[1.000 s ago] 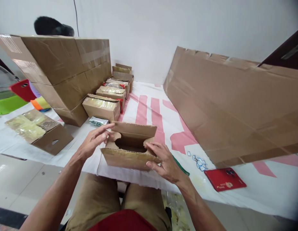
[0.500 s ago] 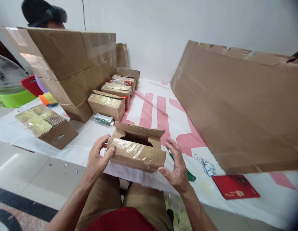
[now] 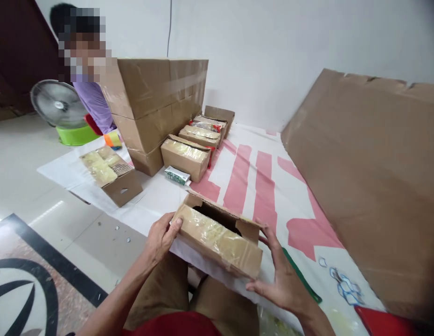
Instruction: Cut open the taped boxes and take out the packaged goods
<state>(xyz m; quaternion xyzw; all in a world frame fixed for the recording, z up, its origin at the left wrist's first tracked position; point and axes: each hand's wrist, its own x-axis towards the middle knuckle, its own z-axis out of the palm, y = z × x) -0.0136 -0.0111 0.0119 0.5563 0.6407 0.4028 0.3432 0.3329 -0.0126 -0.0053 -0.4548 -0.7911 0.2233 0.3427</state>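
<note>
A small cardboard box (image 3: 217, 238) with clear tape on its front sits at the table's near edge, tilted to the right; its top is open and its back flap stands up. My left hand (image 3: 164, 238) holds the left end, thumb on the taped front edge. At the right end my right hand (image 3: 282, 270) curves round the box, fingertips by the back flap and thumb near the lower front corner. The inside of the box is dark, so its contents cannot be made out. Partly behind my right hand lies a flat green object (image 3: 304, 277).
Small taped boxes (image 3: 185, 154) stand in a row beside a stack of large cartons (image 3: 147, 88). A green-and-white packet (image 3: 177, 175) lies in front. Another box (image 3: 122, 189) is at left. A large cardboard sheet (image 3: 364, 177) leans at right, near a red phone (image 3: 385, 322). A person (image 3: 94, 102) is behind.
The view has swung left. The box has turned, its right end now nearer to me. My right hand has closed in on that end, while my left hand keeps its hold.
</note>
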